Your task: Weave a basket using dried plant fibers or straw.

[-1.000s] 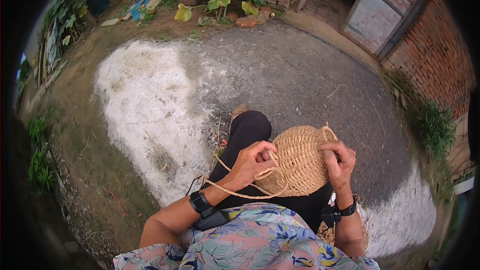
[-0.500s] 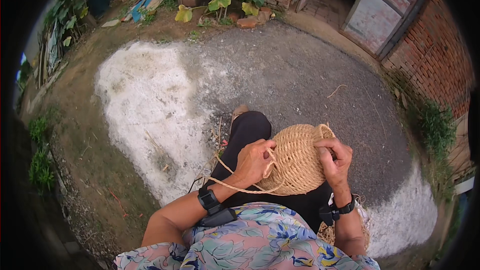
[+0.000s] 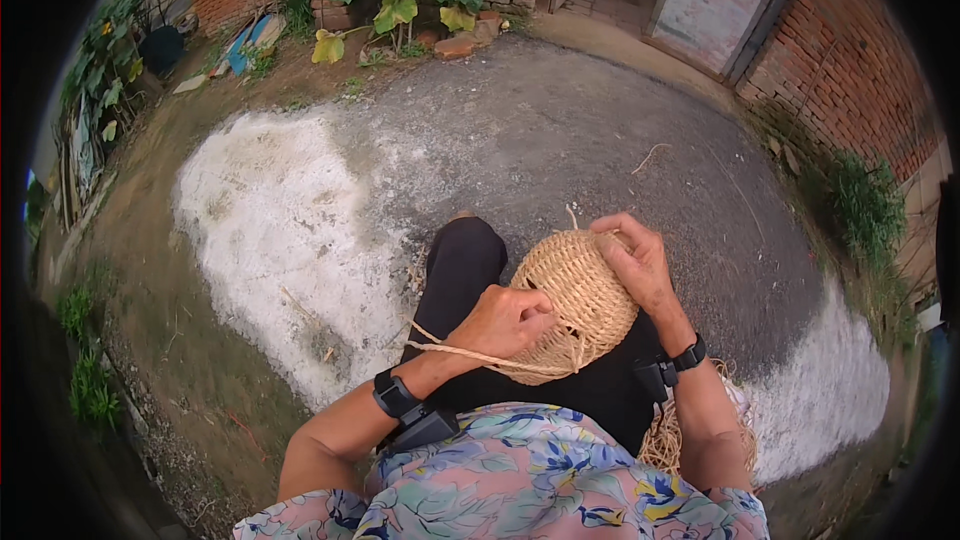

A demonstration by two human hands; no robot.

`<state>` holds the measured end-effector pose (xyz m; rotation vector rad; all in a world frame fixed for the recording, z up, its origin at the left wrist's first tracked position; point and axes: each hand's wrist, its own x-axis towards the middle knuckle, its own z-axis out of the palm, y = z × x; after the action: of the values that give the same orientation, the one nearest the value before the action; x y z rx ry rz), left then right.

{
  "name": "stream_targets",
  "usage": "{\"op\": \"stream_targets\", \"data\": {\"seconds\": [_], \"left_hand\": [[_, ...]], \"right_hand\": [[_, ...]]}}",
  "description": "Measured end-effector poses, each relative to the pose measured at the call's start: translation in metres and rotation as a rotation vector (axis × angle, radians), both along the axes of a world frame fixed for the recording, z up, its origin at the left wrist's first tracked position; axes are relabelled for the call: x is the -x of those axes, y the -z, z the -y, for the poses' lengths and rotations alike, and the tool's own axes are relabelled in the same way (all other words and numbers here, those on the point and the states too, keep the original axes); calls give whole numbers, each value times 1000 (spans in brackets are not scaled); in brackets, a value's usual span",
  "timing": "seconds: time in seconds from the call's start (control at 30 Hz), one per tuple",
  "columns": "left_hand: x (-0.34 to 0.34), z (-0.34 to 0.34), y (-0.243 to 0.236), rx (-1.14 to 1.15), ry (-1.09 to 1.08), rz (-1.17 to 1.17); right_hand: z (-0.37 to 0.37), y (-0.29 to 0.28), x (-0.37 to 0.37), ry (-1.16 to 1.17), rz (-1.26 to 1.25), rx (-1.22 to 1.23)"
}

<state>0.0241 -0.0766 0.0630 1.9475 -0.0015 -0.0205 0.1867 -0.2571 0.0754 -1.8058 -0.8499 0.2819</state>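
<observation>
A tan woven straw basket [image 3: 585, 285] rests tilted on my lap, its tight rows of twisted straw facing up. My right hand [image 3: 640, 260] is closed on its far right edge, thumb on the weave and fingers curled over. Against the left side of the basket, my left hand [image 3: 505, 320] is closed in a pinch. Whatever lies between those fingertips is hidden. Dark gaps show in the weave beside them. A twisted straw cord [image 3: 455, 349] runs from the left across my left wrist to the near side of the basket. A short straw end [image 3: 572, 215] sticks up at the far edge.
Loose straw strands [image 3: 662, 438] lie in a bundle beside my right forearm. My dark-trousered knee [image 3: 468, 245] is left of the basket. Grey ground with white patches [image 3: 275, 230] spreads ahead. Farther off are brick walls [image 3: 850, 60], a metal door [image 3: 708, 10] and leafy plants [image 3: 395, 15].
The basket has turned and tipped in my lap, bringing dark gaps in its weave into view. My right hand has moved up and left along its edge; my left hand has shifted slightly.
</observation>
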Motion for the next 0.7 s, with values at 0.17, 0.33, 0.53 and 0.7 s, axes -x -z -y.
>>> {"op": "stream_targets", "data": {"seconds": [0.17, 0.33, 0.53, 0.7], "left_hand": [[-5, -15, -4, 215, 73, -224], [-4, -15, -3, -365, -61, 424], [20, -79, 56, -238, -393, 87], [65, -69, -18, -247, 394, -401]], "right_hand": [[-9, 4, 0, 24, 2, 2], [-9, -3, -12, -66, -10, 38], [-12, 3, -14, -69, -191, -20], [-20, -8, -9, 18, -140, 91]]}}
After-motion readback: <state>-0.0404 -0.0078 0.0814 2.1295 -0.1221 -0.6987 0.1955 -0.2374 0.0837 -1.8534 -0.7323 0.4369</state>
